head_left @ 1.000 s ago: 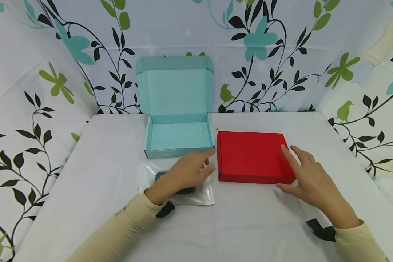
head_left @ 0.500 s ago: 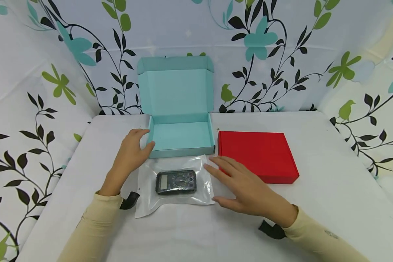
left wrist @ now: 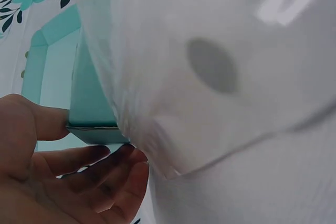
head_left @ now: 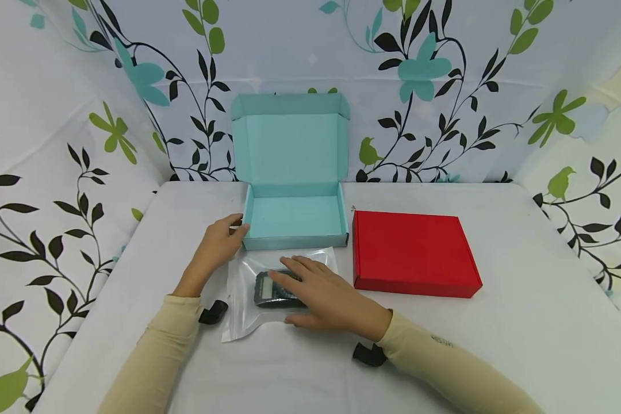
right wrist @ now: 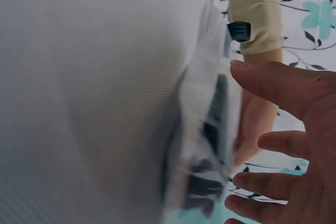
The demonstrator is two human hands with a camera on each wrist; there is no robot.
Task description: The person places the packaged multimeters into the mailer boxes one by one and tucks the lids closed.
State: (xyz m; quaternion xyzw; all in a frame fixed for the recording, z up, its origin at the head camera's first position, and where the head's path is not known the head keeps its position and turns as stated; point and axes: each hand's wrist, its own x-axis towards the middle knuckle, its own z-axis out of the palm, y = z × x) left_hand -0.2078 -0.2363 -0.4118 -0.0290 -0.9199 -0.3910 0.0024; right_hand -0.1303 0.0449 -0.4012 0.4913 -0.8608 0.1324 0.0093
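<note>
An open teal cardboard box (head_left: 296, 241) stands at the back of the table with its lid raised. My left hand (head_left: 219, 246) holds its front left corner; in the left wrist view the thumb lies against the box wall (left wrist: 94, 100) and the fingers bend close beside it. In front of the box a black multimeter (head_left: 271, 292) lies inside a clear plastic bag (head_left: 240, 322). Over this bag my right hand (head_left: 331, 296) spreads its fingers, hiding the multimeter's right part. From the right wrist view, the fingers appear extended beside the bag (right wrist: 202, 108), gripping nothing.
A closed red box (head_left: 414, 250) lies on the white table (head_left: 538, 322), to the right of the teal box. Behind the table hangs a leaf-patterned cloth (head_left: 300, 52), which also covers both sides.
My left hand has gone from above the bag to the teal box's left side. The right hand has left the red box and moved left over the bagged multimeter.
</note>
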